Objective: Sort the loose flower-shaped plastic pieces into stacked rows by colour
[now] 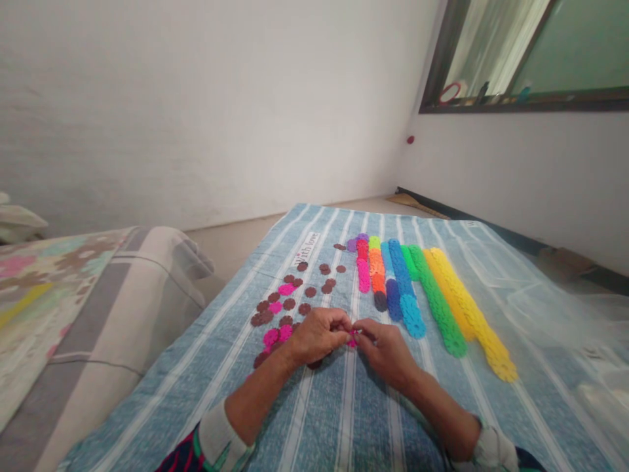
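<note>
Both hands meet over the middle of the striped cloth. My left hand (322, 335) and my right hand (386, 347) pinch a small magenta flower-shaped disc (352, 339) between their fingertips; the fingers cover much of it. Loose brown discs (304, 309) and magenta discs (271, 337) lie scattered to the left, some partly under my left hand and forearm. To the right lie overlapping rows of the same discs, sorted by colour: a magenta row (363, 275), an orange row (377, 269), a blue row (403, 278), a green row (437, 305) and a yellow row (474, 314).
A blue-and-white striped cloth (314, 419) covers the table. Clear plastic containers (555, 308) stand along its right side. Another surface under a grey and floral cloth (147, 295) is at the left. A white wall (221, 118) rises behind, with a window (535, 52) at upper right.
</note>
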`<state>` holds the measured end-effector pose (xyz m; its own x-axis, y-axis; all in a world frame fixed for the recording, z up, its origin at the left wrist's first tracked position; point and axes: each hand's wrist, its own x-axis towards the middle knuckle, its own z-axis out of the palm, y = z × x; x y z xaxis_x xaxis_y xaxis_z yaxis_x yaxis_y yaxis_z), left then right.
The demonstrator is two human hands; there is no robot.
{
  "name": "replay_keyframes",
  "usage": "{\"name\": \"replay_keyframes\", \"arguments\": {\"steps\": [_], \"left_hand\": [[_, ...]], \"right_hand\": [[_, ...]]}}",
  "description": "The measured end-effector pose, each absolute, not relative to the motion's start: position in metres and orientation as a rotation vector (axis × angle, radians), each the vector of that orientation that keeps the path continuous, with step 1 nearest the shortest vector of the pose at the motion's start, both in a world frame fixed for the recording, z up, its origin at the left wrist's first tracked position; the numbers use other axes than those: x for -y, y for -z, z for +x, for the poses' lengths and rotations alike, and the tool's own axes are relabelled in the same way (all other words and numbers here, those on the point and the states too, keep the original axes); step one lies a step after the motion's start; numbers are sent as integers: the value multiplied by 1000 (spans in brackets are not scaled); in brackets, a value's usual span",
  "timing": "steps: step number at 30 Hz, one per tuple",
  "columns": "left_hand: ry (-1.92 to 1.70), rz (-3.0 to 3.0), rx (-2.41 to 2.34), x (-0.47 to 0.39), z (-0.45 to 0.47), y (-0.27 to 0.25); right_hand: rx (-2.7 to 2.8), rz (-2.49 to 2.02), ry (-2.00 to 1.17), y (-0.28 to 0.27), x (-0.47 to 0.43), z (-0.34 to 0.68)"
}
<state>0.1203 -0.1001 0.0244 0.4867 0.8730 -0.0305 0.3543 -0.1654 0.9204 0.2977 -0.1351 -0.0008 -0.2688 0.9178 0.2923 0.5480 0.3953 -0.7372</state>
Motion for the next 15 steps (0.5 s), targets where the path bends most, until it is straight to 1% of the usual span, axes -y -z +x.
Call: {"name": "replay_keyframes", "arguments": {"steps": [4,8,15], "left_hand": [[-705,1789,-1105,98,120,-24],[-844,1867,-1294,92,113,-26],[-1071,2015,-1534,75,88,-27]], "right_hand": [[2055,-1360,-669,-12,119,303],[2196,-1602,-417,-24,88,314],[2227,-1829,-236,-27,45,320]]}}
